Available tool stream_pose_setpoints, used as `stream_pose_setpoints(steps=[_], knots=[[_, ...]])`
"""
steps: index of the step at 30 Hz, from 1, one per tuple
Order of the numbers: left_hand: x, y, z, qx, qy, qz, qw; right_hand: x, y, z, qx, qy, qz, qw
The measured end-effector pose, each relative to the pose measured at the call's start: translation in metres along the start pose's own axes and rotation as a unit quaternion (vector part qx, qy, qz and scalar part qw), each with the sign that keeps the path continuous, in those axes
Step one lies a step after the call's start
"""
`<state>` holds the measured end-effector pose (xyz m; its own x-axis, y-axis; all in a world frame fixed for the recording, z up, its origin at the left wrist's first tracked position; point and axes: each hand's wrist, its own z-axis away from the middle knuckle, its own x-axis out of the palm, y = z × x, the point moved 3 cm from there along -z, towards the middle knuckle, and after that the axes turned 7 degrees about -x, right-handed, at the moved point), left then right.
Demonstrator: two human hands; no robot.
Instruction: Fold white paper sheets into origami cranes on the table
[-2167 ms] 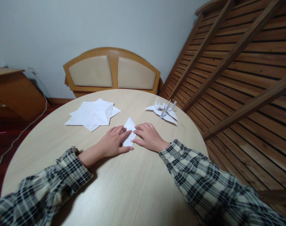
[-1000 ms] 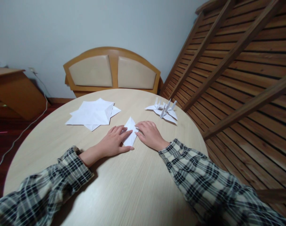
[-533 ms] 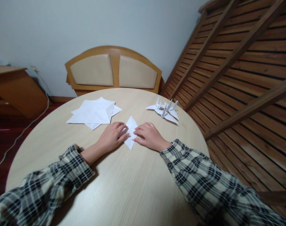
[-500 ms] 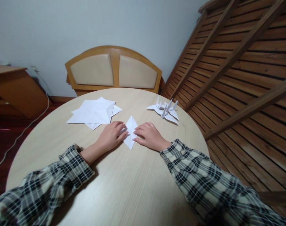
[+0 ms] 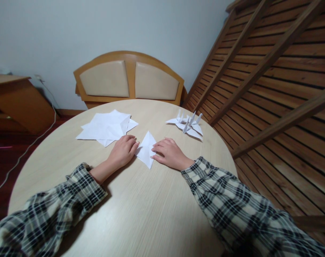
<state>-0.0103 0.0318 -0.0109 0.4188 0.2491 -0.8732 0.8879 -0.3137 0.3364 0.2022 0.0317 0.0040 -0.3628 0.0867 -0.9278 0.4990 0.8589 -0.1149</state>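
A small white folded paper (image 5: 146,150), kite-shaped, lies on the round light wooden table (image 5: 141,210) between my hands. My left hand (image 5: 122,151) rests at its left edge with the fingers curled, fingertips touching a raised flap of the paper. My right hand (image 5: 170,153) lies flat with fingers stretched out, pressing the paper's right edge onto the table. Both arms wear plaid sleeves.
A loose pile of white paper sheets (image 5: 106,126) lies at the back left of the table. Finished white paper cranes (image 5: 188,124) stand at the back right. A wooden chair (image 5: 129,80) is behind the table; slatted wooden frames (image 5: 272,82) lean at the right.
My left hand has slid left off the top of the folded paper to its left edge, and the left flap now shows opened out. My right hand has barely moved.
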Motion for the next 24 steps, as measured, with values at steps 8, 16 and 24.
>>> stream_pose_setpoints(steps=[8, 16, 24], knots=[[-0.001, 0.007, 0.000, 0.026, -0.038, 0.045, 0.998, -0.001, 0.002, 0.001, 0.022, 0.000, 0.014, 1.000], [-0.011, 0.030, 0.009, 0.184, -0.078, 0.055, 0.978, 0.003, 0.009, 0.001, 0.059, 0.008, 0.011, 0.998], [-0.010, 0.029, 0.009, 0.193, -0.080, 0.030, 0.978, 0.004, 0.011, 0.001, 0.065, -0.001, -0.013, 0.998]])
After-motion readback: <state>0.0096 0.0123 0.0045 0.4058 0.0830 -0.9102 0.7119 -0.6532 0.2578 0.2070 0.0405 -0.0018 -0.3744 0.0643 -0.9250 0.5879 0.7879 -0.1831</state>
